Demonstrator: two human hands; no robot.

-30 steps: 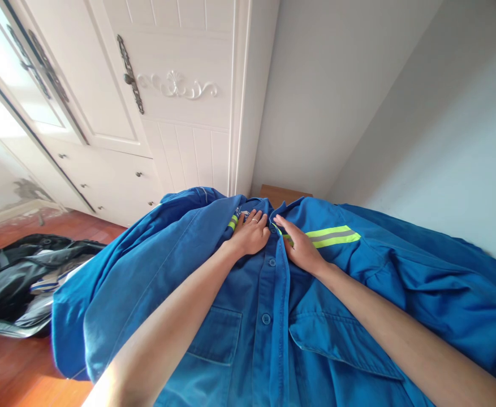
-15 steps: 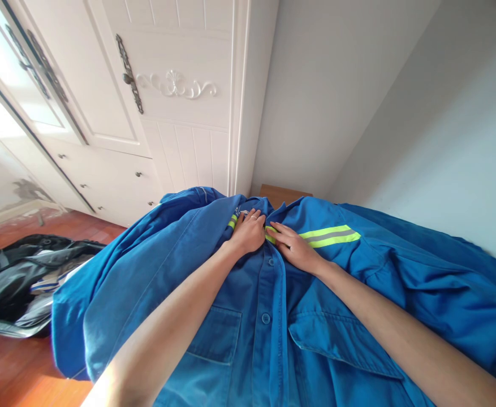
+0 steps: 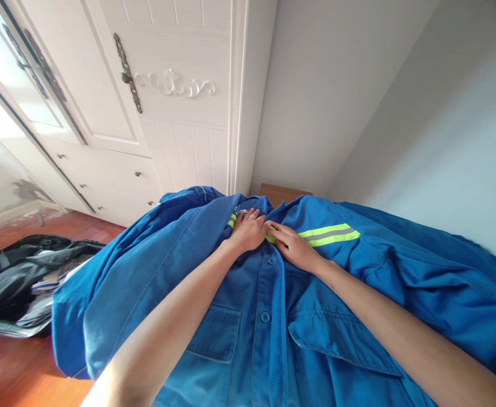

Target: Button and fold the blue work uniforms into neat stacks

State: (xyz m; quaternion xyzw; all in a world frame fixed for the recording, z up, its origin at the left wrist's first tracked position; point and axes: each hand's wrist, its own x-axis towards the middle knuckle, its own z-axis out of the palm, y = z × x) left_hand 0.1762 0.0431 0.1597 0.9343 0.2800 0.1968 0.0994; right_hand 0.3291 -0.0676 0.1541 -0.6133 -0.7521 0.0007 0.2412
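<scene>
Fingers of the left hand are laid over the blue jacket, slightly parted, just short of its collar; those of the right hand are curled in beside them, near the top of the loose front edge. Whether cloth or a button is pinched cannot be told, since the tips are partly covered.

The loose edge could, it is judged, be lost from the fingertips if pressure were eased, as it is left unfastened nearer the wrists, where a bare button is exposed. A fold of the reflective stripe could also be trapped, the gap being masked by the hands.

The jacket is spread front up beneath the fingers, with its collar pointed away beyond them; its long axis is run back between the forearms, the hem not shown.
</scene>
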